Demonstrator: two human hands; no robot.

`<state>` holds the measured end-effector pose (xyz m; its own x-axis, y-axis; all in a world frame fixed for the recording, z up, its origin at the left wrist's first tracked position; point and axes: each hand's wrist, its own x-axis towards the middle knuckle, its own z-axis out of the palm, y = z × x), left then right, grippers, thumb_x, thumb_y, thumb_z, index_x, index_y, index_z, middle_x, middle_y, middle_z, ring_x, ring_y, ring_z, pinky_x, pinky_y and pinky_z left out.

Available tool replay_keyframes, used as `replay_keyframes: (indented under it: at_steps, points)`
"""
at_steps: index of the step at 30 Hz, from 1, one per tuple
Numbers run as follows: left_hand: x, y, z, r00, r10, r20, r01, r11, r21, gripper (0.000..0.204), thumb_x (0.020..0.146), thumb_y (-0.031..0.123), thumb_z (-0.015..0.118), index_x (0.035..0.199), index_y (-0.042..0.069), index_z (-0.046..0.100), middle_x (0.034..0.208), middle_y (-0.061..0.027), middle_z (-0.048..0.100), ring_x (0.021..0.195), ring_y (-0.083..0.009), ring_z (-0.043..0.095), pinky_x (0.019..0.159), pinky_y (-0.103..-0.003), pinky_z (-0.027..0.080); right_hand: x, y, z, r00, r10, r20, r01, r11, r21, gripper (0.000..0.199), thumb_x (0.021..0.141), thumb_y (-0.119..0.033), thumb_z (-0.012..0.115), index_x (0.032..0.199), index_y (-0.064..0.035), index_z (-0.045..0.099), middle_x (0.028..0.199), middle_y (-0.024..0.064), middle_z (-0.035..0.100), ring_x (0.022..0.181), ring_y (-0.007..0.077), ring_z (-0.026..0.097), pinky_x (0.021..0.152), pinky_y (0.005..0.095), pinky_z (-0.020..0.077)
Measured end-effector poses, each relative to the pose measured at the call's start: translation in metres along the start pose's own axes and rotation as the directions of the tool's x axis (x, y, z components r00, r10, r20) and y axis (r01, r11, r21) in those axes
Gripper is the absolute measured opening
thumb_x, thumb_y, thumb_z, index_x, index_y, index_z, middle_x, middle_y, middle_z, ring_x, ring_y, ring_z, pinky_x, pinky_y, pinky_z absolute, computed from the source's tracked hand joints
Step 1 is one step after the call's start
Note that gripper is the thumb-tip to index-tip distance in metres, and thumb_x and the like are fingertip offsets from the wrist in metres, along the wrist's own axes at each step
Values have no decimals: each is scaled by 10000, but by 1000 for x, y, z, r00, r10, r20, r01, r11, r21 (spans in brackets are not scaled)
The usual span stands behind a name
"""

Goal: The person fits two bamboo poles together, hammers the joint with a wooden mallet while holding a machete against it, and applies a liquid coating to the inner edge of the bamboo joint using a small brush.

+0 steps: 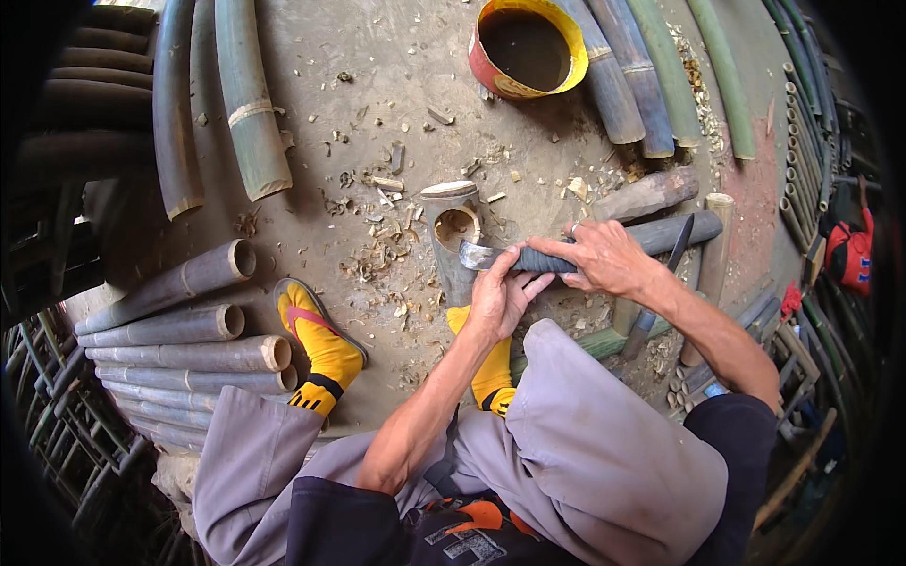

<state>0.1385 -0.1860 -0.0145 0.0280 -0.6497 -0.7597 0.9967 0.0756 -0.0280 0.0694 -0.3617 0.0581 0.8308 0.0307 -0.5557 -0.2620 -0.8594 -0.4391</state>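
A gouge with a curved metal blade (pixel 478 256) and a dark wrapped handle (pixel 545 261) lies across both hands. My left hand (pixel 502 307) pinches it close to the blade, palm turned partly up. Over the handle, my right hand (pixel 612 258) is closed, its forefinger stretched along the wrapping. Just beyond the blade tip is a grey bamboo piece (pixel 447 259) with a round hole cut in its wall. My foot in a yellow sock (pixel 493 370) is at its near end. Curled shavings (pixel 392 269) are scattered to its left.
Bamboo tubes (pixel 189 355) are stacked at the left, with long poles (pixel 247 104) at the back. A red and yellow bucket (pixel 486 71) holds dark liquid. To the right are a wooden block (pixel 649 193), a dark long-bladed knife (pixel 680 243) and a red bag (pixel 851 250).
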Motion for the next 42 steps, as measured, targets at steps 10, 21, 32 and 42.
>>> replay_keyframes:
  at_steps: [10, 21, 32, 42]
  points:
    - [-7, 13, 9, 968, 12, -252, 65, 953, 297, 350, 919, 206, 487, 981, -134, 547, 942, -204, 602, 810, -260, 660, 722, -317, 586, 8, 2, 30, 995, -29, 93, -23, 859, 512, 610, 706, -146, 683, 1288, -98, 508, 935, 217, 659, 854, 385, 640, 761, 444, 510]
    - [-10, 38, -23, 961, -39, -273, 215, 727, 652, 375, 888, 224, 496, 802, -130, 585, 733, -167, 620, 628, -219, 643, 560, -278, 566, 0, -47, 79, 982, 187, 8, -115, 569, 815, 543, 784, -85, 625, 1298, -64, 451, 965, 223, 650, 892, 403, 641, 763, 427, 498]
    - [-21, 87, -4, 961, 50, -271, 264, 121, 957, 412, 883, 266, 461, 675, -88, 502, 637, -185, 532, 586, -239, 634, 477, -379, 488, 28, -119, 83, 860, 432, 271, -406, 259, 877, 441, 826, -156, 609, 1214, -106, 408, 875, 169, 639, 804, 327, 661, 713, 391, 495]
    - [-6, 51, -8, 950, -124, -287, 308, 522, 795, 357, 877, 250, 515, 765, -74, 613, 672, -134, 622, 535, -182, 620, 477, -272, 539, -6, -81, 78, 843, 519, 144, -433, 495, 753, 510, 793, -216, 670, 1251, -109, 470, 917, 229, 647, 877, 406, 636, 788, 466, 488]
